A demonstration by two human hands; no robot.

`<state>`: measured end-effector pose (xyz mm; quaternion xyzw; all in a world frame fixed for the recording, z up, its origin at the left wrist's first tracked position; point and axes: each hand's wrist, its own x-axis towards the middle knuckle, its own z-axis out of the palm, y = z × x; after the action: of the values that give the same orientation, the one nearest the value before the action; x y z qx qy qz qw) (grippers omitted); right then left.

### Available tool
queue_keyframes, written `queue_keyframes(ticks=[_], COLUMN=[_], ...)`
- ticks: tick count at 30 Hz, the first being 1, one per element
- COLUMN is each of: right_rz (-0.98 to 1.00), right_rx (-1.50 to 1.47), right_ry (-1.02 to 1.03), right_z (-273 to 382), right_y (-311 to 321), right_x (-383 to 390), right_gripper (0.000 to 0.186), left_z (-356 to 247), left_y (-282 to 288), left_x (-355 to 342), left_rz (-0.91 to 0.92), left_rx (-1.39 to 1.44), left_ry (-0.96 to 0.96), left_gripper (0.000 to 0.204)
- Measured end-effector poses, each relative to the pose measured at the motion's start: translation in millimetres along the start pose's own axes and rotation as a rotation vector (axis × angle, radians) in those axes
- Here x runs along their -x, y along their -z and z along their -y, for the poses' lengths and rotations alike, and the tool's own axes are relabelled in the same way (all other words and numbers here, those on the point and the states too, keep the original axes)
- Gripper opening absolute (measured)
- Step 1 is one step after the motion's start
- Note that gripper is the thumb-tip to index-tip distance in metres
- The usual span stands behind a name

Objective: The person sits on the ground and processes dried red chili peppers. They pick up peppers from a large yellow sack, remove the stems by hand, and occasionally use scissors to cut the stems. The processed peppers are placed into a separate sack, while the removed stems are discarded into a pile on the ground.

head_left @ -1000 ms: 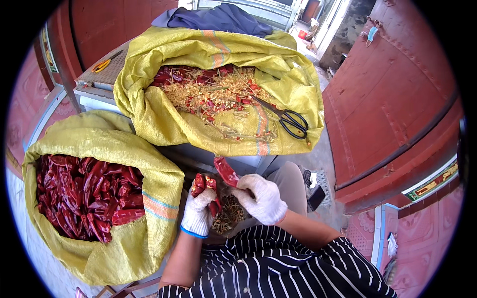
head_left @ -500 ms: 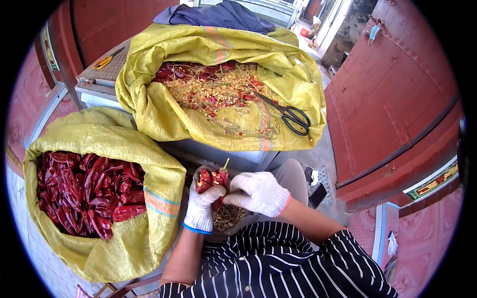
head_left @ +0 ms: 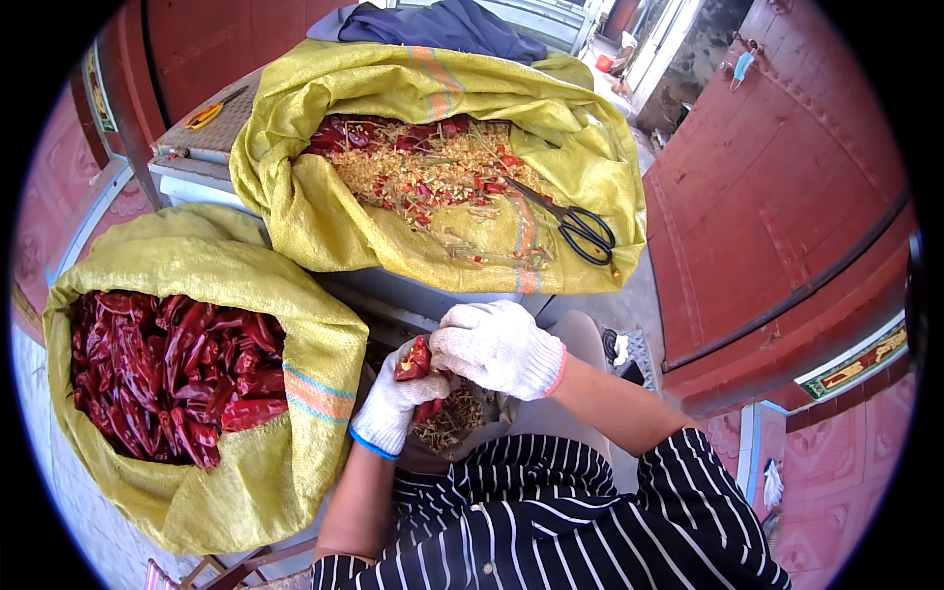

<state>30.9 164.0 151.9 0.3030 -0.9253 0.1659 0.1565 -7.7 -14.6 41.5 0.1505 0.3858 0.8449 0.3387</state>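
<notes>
Both my hands wear white knitted gloves and meet just in front of my lap. My left hand [head_left: 386, 398] is closed around dried red chili peppers [head_left: 413, 360]; a broken end with pale seeds pokes up between its fingers. Against the top of them, my right hand [head_left: 501, 346] is pinched closed, its fingertips hiding whatever they grip. Below the hands lies a heap of dry stems and bits [head_left: 447, 423], partly covered. To the left, a yellow woven sack [head_left: 197, 261] stands open, filled with whole dried red chilies [head_left: 167, 364].
Ahead, another yellow sack [head_left: 324, 221] lies spread with loose seeds [head_left: 393, 172], stems and chili pieces. Black-handled scissors [head_left: 588, 236] rest on its right side. Orange-handled scissors [head_left: 205, 116] lie on the surface behind. A red door [head_left: 777, 187] stands at the right.
My right hand has moved up and left over the top of the chilies, covering the green stem that showed before. My left hand still holds the chilies, slightly shifted.
</notes>
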Motion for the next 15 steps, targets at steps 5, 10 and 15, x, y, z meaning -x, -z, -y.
queue_keyframes(ticks=[5, 10, 15], right_rz=[-0.025, -0.066, -0.167], right_rx=[-0.654, -1.300, -1.677], right_ry=[-0.479, -0.915, -1.061], right_z=[7, 17, 13], right_y=[-14, -12, -18], right_x=[8, 2, 8], right_gripper=[0.014, 0.010, 0.013], left_z=[8, 12, 6], left_y=[-3, -1, -13], left_x=[1, 5, 7], left_rz=[-0.027, -0.050, -0.115], left_rx=[0.095, 0.135, 0.039], left_ry=[-0.006, -0.011, -0.015], left_gripper=[0.042, 0.039, 0.038])
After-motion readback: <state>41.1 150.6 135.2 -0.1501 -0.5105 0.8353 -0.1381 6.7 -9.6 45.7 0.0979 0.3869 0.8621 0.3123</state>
